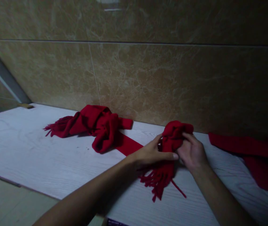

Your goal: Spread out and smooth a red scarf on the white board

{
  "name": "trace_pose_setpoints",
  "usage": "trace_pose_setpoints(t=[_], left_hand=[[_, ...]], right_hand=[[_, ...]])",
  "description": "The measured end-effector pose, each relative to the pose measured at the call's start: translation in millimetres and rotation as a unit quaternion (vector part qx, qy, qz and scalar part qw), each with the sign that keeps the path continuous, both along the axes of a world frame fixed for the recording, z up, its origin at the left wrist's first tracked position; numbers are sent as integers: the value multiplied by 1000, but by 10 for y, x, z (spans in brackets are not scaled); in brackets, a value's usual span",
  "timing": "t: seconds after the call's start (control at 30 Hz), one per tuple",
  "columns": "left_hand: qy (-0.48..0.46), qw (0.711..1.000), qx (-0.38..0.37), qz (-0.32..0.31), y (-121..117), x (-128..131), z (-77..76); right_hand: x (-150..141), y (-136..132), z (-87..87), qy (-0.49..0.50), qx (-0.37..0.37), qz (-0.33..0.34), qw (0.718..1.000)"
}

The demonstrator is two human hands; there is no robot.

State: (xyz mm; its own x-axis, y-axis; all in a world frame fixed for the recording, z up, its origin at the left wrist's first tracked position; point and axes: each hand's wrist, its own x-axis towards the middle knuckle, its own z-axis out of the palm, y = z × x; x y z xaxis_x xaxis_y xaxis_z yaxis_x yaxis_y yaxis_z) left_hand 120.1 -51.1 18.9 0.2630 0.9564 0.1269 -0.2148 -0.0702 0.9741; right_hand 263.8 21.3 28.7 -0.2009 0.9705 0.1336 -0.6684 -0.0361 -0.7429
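A red fringed scarf point(172, 135) is bunched into a knot-like bundle between my two hands, its fringe hanging down onto the white wood-grain board. My left hand point(156, 152) grips it from the left, thumb laid across the front. From the right, my right hand point(192, 150) has its fingers curled against the folds; some fingertips are hidden behind the cloth. A flat red strip point(129, 143) runs from behind my left hand toward a second crumpled red heap point(98, 124), which has fringe at its left end. Whether they are one piece I cannot tell.
More red cloth point(253, 153) lies at the right end of the board point(42, 150). A tan marbled tile wall point(134, 81) rises directly behind it. A small brownish piece point(25, 106) sits at the far left corner, near a grey metal post point(4, 72).
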Motion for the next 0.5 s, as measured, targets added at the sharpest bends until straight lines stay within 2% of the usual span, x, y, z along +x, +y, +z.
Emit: trace_pose_setpoints(t=[0.1,0.2,0.27,0.4,0.43,0.5], left_hand=[[77,992,90,40,-1,92,-89],[169,973,126,96,33,27,-116],[243,955,130,114,41,-79,-68],[445,873,105,171,44,-325,60],[459,863,88,191,56,-377,74],[418,877,56,230,101,-459,77]], right_hand=[[-42,-142,32,-5,6,30,1000],[43,-160,112,12,11,20,1000],[155,-112,182,27,36,-9,999],[404,18,305,42,92,-81,992],[453,49,321,40,98,-91,990],[514,104,329,15,100,-100,990]])
